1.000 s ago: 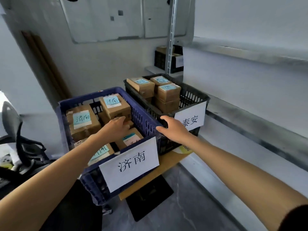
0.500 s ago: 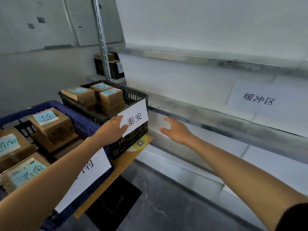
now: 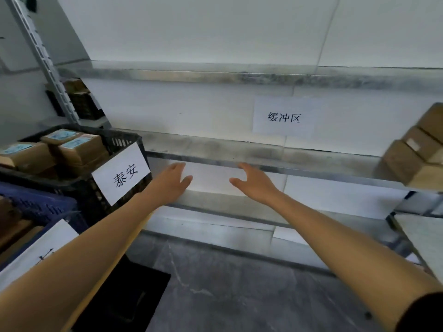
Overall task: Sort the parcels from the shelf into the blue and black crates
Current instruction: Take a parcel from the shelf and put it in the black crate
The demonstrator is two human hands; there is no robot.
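White-backed metal shelf [image 3: 311, 172] fills the view, grey floor [image 3: 227, 283] below.

- Left hand [image 3: 171, 180] and right hand [image 3: 254, 182]: both out at the shelf's front edge, fingers straight and spread, thumbs turned toward each other, nothing held. Cannot tell whether the fingertips touch the metal lip.
- Paper sign [image 3: 284, 117] on the back wall, above the right hand.
- Shelf board shows unbroken from the hands rightward to the brown parcels [image 3: 412, 154], stacked at the far right end, well apart from the right hand.
- Black crate [image 3: 119, 140] just left of the left hand. It holds blue-labelled parcels [image 3: 79, 147], and its white label [image 3: 122, 174] is near that wrist.
- Blue crate [image 3: 40, 204] at lower left, beside the black crate.
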